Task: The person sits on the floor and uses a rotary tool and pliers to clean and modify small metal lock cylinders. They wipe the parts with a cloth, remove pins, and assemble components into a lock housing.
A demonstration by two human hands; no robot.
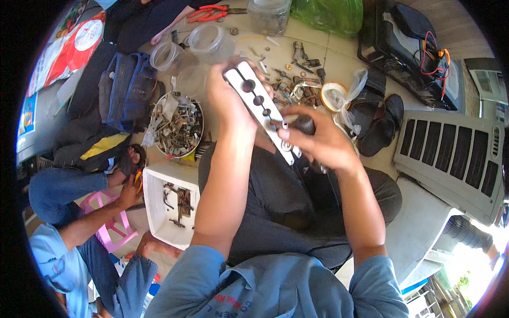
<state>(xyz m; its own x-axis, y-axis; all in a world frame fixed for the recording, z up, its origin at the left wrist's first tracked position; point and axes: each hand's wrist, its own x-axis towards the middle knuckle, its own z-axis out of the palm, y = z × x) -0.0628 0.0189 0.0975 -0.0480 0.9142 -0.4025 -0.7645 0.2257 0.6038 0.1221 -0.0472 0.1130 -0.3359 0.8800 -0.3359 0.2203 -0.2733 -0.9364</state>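
My left hand [228,100] is wrapped round the upper part of a silver flaring bar [261,108], a split metal block with a row of round holes that get smaller along it. The bar is tilted, its upper end to the left, above my lap. My right hand [326,140] is closed at the bar's lower end, thumb on its face near a small bolt or tube end. A dark, rounded piece [304,125] shows between my right fingers; whether it belongs to the bar I cannot tell.
Loose fittings [299,90] lie on the tiles ahead, with red-handled pliers [209,13] beyond. A tub of scrap parts [175,130], a white box [159,212] with tools and clear plastic tubs [212,42] stand left. A co-worker's hand [130,191] is at left; sandals [382,127] lie right.
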